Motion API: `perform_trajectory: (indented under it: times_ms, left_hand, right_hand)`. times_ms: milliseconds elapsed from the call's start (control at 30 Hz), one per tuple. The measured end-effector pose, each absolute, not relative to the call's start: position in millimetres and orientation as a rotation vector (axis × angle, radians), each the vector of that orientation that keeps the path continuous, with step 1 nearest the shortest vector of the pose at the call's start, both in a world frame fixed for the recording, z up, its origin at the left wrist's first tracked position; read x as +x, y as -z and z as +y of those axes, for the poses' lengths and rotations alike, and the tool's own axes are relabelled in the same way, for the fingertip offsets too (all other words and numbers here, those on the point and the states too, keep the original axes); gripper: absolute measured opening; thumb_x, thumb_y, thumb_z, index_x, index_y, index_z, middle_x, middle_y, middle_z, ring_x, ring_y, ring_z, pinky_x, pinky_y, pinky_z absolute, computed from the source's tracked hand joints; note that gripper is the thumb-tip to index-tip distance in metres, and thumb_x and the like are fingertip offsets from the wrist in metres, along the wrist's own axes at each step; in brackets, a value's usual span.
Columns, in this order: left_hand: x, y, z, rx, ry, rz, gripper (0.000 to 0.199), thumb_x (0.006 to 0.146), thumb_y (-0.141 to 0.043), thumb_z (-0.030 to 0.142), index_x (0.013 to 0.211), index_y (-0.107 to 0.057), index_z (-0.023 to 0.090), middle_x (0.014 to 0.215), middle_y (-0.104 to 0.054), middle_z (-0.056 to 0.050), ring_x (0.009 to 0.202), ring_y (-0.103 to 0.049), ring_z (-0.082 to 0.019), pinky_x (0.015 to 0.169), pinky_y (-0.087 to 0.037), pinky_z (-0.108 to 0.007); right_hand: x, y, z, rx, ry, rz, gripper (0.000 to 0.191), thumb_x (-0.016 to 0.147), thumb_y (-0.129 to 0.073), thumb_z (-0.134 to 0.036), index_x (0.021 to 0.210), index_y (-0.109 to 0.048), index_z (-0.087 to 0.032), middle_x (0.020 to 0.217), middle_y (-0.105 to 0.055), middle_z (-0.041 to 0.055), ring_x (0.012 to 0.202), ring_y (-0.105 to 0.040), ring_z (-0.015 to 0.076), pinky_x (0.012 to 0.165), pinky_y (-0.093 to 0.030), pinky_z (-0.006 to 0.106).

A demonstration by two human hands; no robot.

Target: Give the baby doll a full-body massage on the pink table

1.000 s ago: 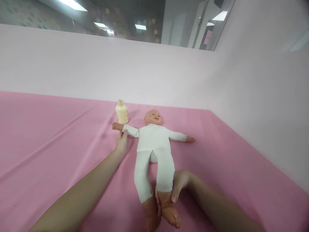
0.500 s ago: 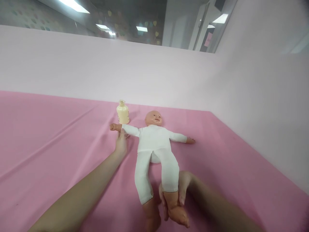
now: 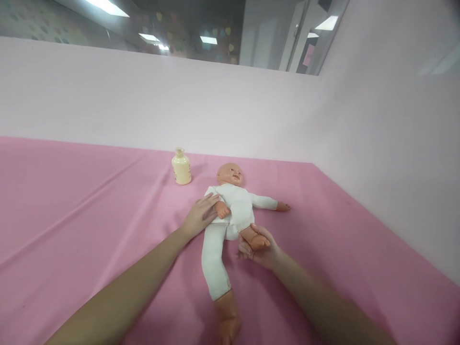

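Note:
A baby doll (image 3: 240, 206) with white cloth limbs and body lies on its back on a pink cover. My left hand (image 3: 199, 214) is around the doll's arm on the left, which is folded over its belly, the doll's small fist (image 3: 222, 209) showing past my fingers. Under the doll's ankle on the right, my right hand (image 3: 264, 249) grips the raised leg, bent so the foot (image 3: 259, 242) is above the hips. The other leg (image 3: 214, 261) lies stretched toward me, and the far arm (image 3: 265, 201) rests out to the right.
A pale yellow bottle (image 3: 181, 167) stands beyond my left hand, left of the doll's head. The pink cover (image 3: 89, 201) meets a white wall (image 3: 151, 100) at the back and another wall (image 3: 395, 143) on the right. A glass pane (image 3: 194, 24) sits above the back wall.
My left hand has brought the doll's outstretched arm inward across its belly. My right hand has pushed the leg on the right up, bending it toward the torso.

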State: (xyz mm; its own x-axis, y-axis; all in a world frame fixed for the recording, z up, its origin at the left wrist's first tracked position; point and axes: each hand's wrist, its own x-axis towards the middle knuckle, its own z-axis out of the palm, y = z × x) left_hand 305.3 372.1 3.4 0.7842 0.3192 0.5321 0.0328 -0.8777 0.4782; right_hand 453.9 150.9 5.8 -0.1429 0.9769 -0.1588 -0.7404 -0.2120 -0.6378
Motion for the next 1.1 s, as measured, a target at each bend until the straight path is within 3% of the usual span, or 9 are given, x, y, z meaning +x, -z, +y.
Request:
perform_trajectory:
  times_ms: [267, 433, 500, 633, 833, 1100]
  left_hand:
    - [304.6, -3.8, 370.2, 2.437, -0.939, 0.295, 0.049, 0.090, -0.056, 0.038, 0.136, -0.047, 0.024, 0.141, -0.048, -0.005, 0.138, -0.035, -0.023, 0.112, -0.030, -0.042]
    - [305.8, -5.4, 373.2, 1.908, -1.083, 0.465, 0.045, 0.088, -0.058, 0.039, 0.130, -0.053, 0.024, 0.133, -0.055, -0.005, 0.126, -0.048, -0.024, 0.111, -0.033, -0.040]
    - [306.9, -2.9, 379.6, 1.692, -1.151, 0.516, 0.046, 0.089, -0.056, 0.040, 0.132, -0.051, 0.024, 0.133, -0.054, -0.006, 0.125, -0.048, -0.023, 0.110, -0.034, -0.039]
    - [307.5, 7.2, 396.8, 1.428, -1.251, 0.592, 0.049, 0.092, -0.052, 0.042, 0.138, -0.042, 0.029, 0.144, -0.042, -0.005, 0.133, -0.040, -0.021, 0.111, -0.033, -0.037]
    - [309.5, 27.4, 417.5, 1.234, -1.254, 0.691, 0.045, 0.090, -0.055, 0.044, 0.129, -0.045, 0.026, 0.137, -0.048, -0.008, 0.126, -0.048, -0.022, 0.106, -0.040, -0.041]
    - [309.5, 28.9, 418.3, 1.197, -1.248, 0.697, 0.043, 0.091, -0.054, 0.046, 0.127, -0.044, 0.024, 0.137, -0.048, -0.009, 0.125, -0.048, -0.022, 0.106, -0.039, -0.041]
  right_hand:
    - [453.6, -4.9, 148.7, -0.649, -1.679, -0.540, 0.048, 0.086, -0.047, -0.055, 0.091, -0.059, -0.009, 0.063, -0.049, 0.0022, 0.062, -0.049, 0.0094, 0.081, -0.049, 0.037]
    - [452.2, -4.5, 145.0, -0.538, -1.761, -0.768, 0.059, 0.080, -0.050, -0.065, 0.093, -0.056, -0.008, 0.069, -0.057, 0.0063, 0.069, -0.056, 0.0137, 0.089, -0.047, 0.038]
    - [453.0, 0.3, 143.5, -0.478, -1.872, -0.882, 0.064, 0.071, -0.056, -0.068, 0.091, -0.055, -0.008, 0.071, -0.060, 0.0092, 0.073, -0.059, 0.0166, 0.084, -0.048, 0.034]
    - [454.6, 6.6, 141.5, -0.355, -2.131, -1.036, 0.066, 0.059, -0.069, -0.061, 0.093, -0.055, -0.005, 0.086, -0.063, 0.0156, 0.077, -0.063, 0.0216, 0.075, -0.051, 0.031]
    - [448.5, -6.0, 140.3, -0.559, -2.165, -1.066, 0.052, 0.067, -0.073, -0.036, 0.104, -0.056, -0.002, 0.102, -0.062, 0.0179, 0.095, -0.063, 0.0201, 0.091, -0.048, 0.030]
    - [448.5, -9.3, 141.9, -0.486, -2.201, -1.087, 0.054, 0.065, -0.074, -0.041, 0.098, -0.058, -0.001, 0.097, -0.062, 0.0184, 0.098, -0.062, 0.0239, 0.095, -0.047, 0.035]
